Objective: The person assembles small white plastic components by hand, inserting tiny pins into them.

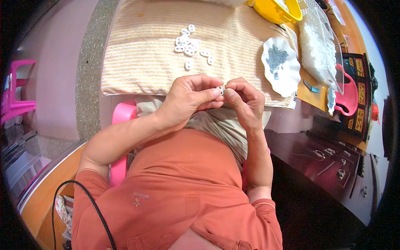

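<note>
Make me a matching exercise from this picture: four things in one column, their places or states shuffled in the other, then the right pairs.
Things
1. Small pale piece
2. White wavy-rimmed dish
3. Yellow plastic container
4. Loose white two-holed oval pieces

Places or states
A. At the picture's upper edge, right of centre
B. Grouped on the cream-and-tan striped cloth
C. Between the fingers of the left hand and right hand
D. Holding small grey-blue bits

Pairs: 1-C, 2-D, 3-A, 4-B
</note>
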Demonstrator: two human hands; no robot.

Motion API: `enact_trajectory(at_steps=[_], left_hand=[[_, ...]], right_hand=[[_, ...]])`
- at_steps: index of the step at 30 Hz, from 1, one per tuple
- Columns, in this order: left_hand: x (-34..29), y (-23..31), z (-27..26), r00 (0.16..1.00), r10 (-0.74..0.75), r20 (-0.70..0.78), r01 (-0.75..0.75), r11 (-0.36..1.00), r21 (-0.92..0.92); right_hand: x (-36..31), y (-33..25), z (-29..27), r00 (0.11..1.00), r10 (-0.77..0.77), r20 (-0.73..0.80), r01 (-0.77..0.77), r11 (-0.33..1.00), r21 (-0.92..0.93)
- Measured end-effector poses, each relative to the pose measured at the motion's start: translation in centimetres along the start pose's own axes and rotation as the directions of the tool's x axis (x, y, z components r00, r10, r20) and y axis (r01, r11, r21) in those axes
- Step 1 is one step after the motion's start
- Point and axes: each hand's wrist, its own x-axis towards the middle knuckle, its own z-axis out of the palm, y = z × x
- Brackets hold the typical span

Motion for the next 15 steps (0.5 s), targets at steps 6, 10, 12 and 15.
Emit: enact_trajectory(at_steps=[6, 10, 12, 15], left_hand=[[0.07, -0.09, -0.1, 1.0, 0.005, 0.005, -0.005, 1.0, 0.001], [0.05, -0.06, -0.02, 1.0, 0.007, -0.003, -0.006, 1.0, 0.015], [0.03, -0.1, -0.02, 1.0, 0.009, -0.009, -0.009, 1.0, 0.022], [0.01, -0.13, -0.01, 1.0, 0.012, -0.007, -0.012, 0.999, 0.033]], right_hand=[[-0.05, 0.18, -0.02, 1.0, 0.01, -0.001, -0.01, 1.0, 0.002], [-0.07, 0.33, -0.01, 1.0, 0.008, 0.001, -0.008, 1.0, -0.005], [-0.07, 0.02, 0.17, 1.0, 0.025, 0.006, -0.025, 1.0, 0.002], [-0.17, 0.22, 0.09, 1.0, 0.028, 0.008, -0.027, 0.999, -0.029]])
